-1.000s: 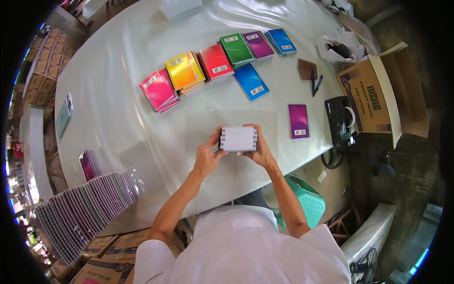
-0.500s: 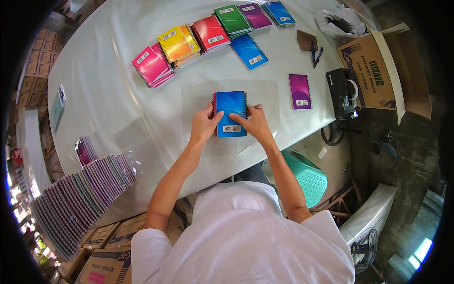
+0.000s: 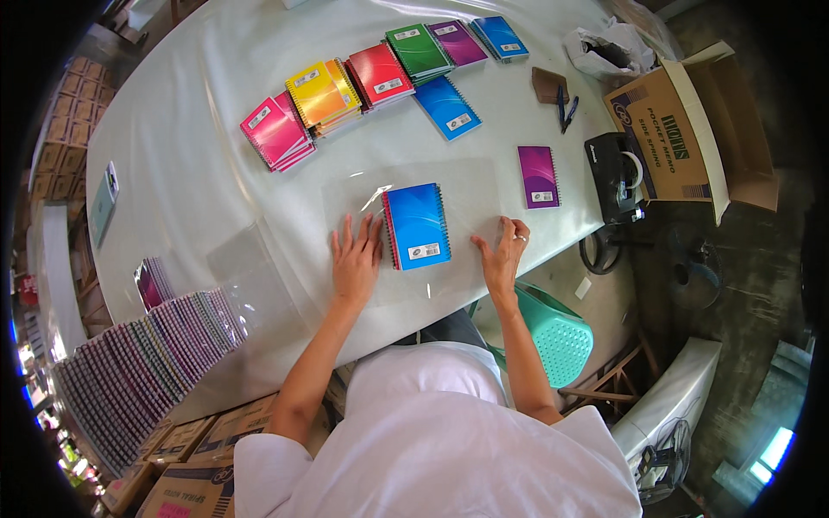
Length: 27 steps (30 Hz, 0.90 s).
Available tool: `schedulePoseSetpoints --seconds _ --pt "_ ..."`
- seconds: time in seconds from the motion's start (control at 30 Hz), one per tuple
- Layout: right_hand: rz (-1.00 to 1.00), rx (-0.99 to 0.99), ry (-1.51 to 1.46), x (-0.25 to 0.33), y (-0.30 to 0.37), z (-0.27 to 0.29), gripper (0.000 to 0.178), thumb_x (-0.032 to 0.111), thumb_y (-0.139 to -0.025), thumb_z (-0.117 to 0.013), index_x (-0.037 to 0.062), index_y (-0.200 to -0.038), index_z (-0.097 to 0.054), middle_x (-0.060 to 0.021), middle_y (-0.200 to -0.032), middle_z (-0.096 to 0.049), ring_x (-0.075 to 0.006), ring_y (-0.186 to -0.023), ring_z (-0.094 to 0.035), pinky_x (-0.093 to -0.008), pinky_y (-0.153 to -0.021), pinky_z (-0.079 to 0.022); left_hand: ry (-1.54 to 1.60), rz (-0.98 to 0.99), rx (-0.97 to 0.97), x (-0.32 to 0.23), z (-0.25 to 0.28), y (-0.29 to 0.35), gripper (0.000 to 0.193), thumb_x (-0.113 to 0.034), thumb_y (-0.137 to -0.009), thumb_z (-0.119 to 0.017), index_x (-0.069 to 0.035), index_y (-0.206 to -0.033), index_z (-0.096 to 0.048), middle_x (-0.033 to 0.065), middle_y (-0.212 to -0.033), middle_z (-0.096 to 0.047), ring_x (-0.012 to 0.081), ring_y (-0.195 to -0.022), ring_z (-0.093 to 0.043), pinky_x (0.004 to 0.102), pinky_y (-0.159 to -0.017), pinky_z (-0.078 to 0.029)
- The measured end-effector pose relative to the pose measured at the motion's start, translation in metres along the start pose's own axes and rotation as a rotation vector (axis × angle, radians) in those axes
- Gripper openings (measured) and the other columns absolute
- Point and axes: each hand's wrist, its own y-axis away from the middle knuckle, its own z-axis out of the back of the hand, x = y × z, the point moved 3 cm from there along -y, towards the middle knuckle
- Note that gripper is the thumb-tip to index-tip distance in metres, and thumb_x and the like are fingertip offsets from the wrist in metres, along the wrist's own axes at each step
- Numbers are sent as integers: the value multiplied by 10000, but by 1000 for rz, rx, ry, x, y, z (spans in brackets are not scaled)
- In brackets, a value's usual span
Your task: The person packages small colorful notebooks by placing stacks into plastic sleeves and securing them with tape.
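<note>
Landmark: blue spiral notebook stack, it lies flat near the front edge of the white desk, on a clear plastic sheet
Left hand: flat on the plastic sheet, just left of the blue notebook stack, palm down, the fingers spread a little and holding nothing; the nearest finger is touching or almost touching the spiral side, I cannot tell which
Right hand: pressed on the plastic sheet to the right of the blue notebook stack, a little apart from it, fingers slightly spread, nothing pinched; a ring is on one finger
Purple notebook: lies alone, right of the blue stack and a bit further back
Row of notebook piles: well behind the blue stack, from left pink, yellow, red, green; one single blue notebook lies in front of the row
Cardboard box: open, far right of the blue stack, beside the desk
Tape dispenser: black, between the purple notebook and the box
Wrapped notebooks: long row, far left and nearer to the person than the blue stack
</note>
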Motion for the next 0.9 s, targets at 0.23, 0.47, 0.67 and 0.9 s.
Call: schedulePoseSetpoints --seconds 0.23,0.47,0.67,0.9 --pt "-260 112 198 -7 -7 6 328 205 -707 -802 1 -884 -616 -158 -1173 -495 -327 -1071 -494 -450 -858 -407 -3 66 -37 -2 1 12 465 -229 -912 -581 -201 -1367 -494 -11 -1451 -406 319 -1384 -296 558 -1103 -214" --pt "-396 142 -179 -23 -13 19 195 92 -740 -729 -16 -881 -650 -136 -743 -672 -246 -699 -651 -348 -667 -501 74 117 2 -2 15 7 481 -187 -914 -579 -195 -1383 -474 54 -1490 -353 386 -1412 -201 568 -1110 -185" --pt "-210 128 -295 13 4 25 206 -20 -780 -654 -14 -986 -648 -140 -746 -684 -242 -675 -664 -329 -647 -512 383 134 -97 -4 25 -10 474 -208 -938 -563 -164 -1397 -456 122 -1510 -307 402 -1418 -183 542 -1107 -205" --pt "-149 344 -403 94 14 19 351 36 -699 -788 -4 -951 -548 -82 -681 -636 -144 -623 -599 -280 -577 -477 1161 400 -57 -29 14 -30 730 -367 -893 -642 -52 -1456 -299 263 -1514 -216 341 -1408 -249 375 -1105 -281"
